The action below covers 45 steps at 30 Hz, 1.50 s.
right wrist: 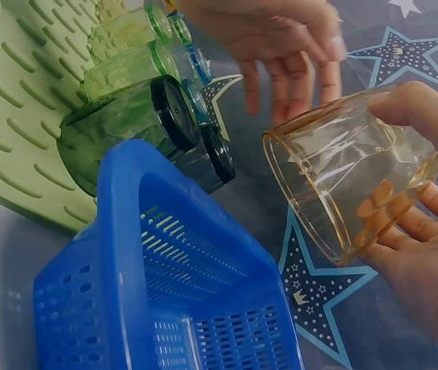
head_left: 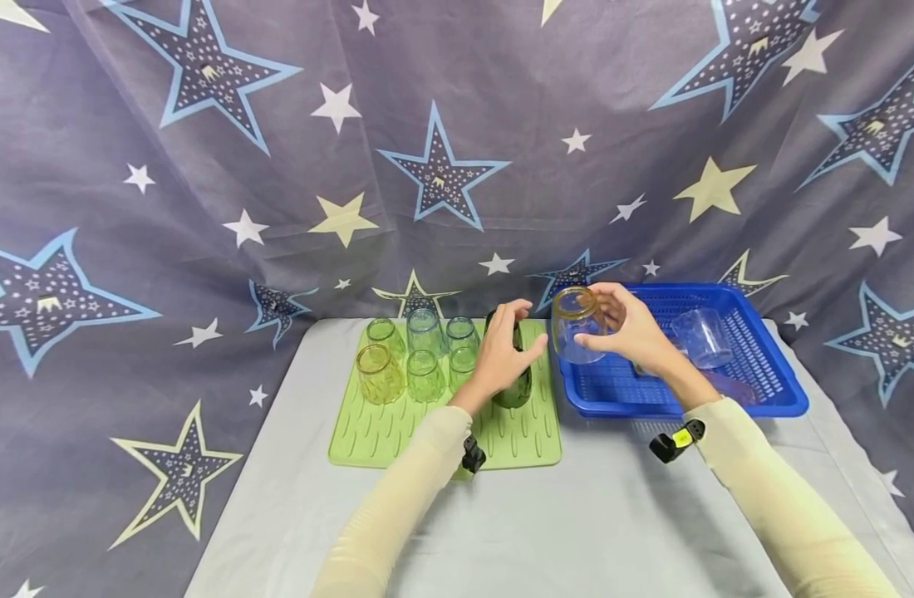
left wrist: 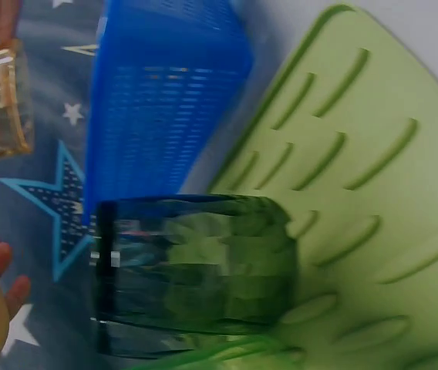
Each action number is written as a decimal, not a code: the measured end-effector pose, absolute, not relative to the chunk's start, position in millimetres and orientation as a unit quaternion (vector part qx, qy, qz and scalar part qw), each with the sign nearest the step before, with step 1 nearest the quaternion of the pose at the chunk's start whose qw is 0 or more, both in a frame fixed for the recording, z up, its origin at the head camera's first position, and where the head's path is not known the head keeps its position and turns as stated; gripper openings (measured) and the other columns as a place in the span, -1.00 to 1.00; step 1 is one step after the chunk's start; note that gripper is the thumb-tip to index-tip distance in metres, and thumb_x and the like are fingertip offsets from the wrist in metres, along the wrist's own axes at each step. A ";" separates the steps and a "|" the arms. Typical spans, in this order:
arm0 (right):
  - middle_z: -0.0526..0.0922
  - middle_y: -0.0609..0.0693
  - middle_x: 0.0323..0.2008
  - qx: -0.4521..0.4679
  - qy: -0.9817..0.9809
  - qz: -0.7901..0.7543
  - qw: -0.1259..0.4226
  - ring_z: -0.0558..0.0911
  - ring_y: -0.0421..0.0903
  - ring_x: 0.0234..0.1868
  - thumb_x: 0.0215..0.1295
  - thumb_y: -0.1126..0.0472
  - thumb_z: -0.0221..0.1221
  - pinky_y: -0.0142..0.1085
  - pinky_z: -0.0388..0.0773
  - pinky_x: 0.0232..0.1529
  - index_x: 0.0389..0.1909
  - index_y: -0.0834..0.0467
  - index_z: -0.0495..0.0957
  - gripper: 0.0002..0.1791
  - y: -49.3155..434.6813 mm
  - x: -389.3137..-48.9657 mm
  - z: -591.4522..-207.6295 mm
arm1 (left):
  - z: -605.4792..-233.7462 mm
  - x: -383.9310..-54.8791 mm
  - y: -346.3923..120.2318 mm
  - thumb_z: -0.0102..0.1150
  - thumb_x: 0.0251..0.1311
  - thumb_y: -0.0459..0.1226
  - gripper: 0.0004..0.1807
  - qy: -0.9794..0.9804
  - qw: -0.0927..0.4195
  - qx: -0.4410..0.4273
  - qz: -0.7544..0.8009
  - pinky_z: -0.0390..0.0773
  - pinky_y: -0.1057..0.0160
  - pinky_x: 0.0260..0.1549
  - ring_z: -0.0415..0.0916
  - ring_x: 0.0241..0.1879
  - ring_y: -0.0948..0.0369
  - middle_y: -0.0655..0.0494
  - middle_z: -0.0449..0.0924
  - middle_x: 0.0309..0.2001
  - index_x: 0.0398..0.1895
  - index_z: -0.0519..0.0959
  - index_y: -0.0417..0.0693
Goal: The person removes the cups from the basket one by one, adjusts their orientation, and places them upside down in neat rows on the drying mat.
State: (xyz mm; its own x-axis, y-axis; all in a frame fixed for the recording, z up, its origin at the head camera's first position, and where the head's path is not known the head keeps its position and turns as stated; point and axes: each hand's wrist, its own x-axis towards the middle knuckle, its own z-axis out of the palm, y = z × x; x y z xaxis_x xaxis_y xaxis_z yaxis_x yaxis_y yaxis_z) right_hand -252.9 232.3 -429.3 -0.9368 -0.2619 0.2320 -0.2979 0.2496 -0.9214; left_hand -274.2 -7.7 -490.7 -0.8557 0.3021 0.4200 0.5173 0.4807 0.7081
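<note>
A starry curtain (head_left: 457, 75) backs the bench (head_left: 292, 507). On my feed, the right grip (head_left: 632, 330) pinches an amber glass (head_left: 572, 324), long axis near vertical, by the left rim of the basket (head_left: 599, 394); the left grip (head_left: 500, 353) hovers leftward, spread.

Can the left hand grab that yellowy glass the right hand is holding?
Probably yes. The left hand holds nothing, and nothing seems to stand between it and the yellowy glass. The right hand grips the glass from the other side, so the side facing the left hand looks free.
</note>
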 end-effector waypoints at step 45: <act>0.48 0.31 0.27 0.211 -0.745 0.632 -0.047 0.60 -0.28 0.10 0.06 0.51 0.42 -0.48 0.54 0.14 0.38 0.27 0.30 -0.17 203.3 -251.8 -437.6 | -441.5 -276.9 18.5 0.50 0.09 -0.05 -0.44 -0.813 0.093 -0.260 -0.513 0.58 0.28 0.04 0.53 0.05 0.19 0.10 0.55 0.08 0.12 0.50 0.03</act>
State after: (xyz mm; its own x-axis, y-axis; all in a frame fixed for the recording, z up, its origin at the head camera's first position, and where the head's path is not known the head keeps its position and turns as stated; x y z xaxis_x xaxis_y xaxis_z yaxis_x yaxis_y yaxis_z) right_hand -251.8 203.3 -437.6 -0.9067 -0.3731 0.1967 -0.2549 0.1132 -0.9603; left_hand -276.9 18.5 -441.5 -0.8478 0.3272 0.4173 0.5175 0.3390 0.7857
